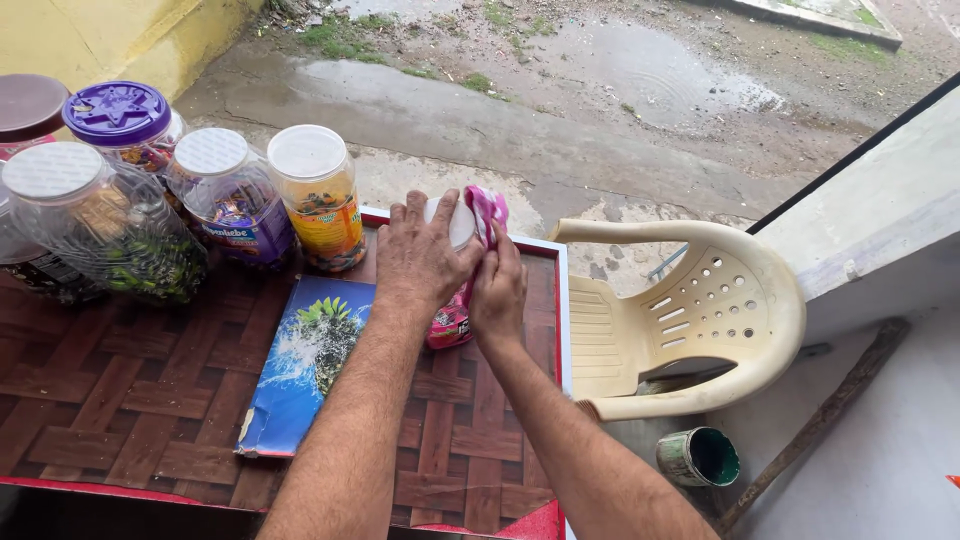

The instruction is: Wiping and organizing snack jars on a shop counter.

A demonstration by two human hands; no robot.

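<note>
A clear jar of sweets with a white lid (462, 224) stands near the far right edge of a brown woven-pattern table (130, 400). My left hand (420, 255) lies flat over the lid and grips it from above. My right hand (497, 290) holds the jar's side and presses a pink cloth (487, 210) against it. Pink wrappers show through the jar's lower part (450, 325) between my wrists.
Several sweet jars stand in a row at the back left: purple lid (118, 112), white lids (212, 152) (306, 152) (50, 170). A blue picture card (305, 360) lies flat. A cream plastic chair (700, 320), a green tin (700, 457) and a wooden stick (830, 415) are at right.
</note>
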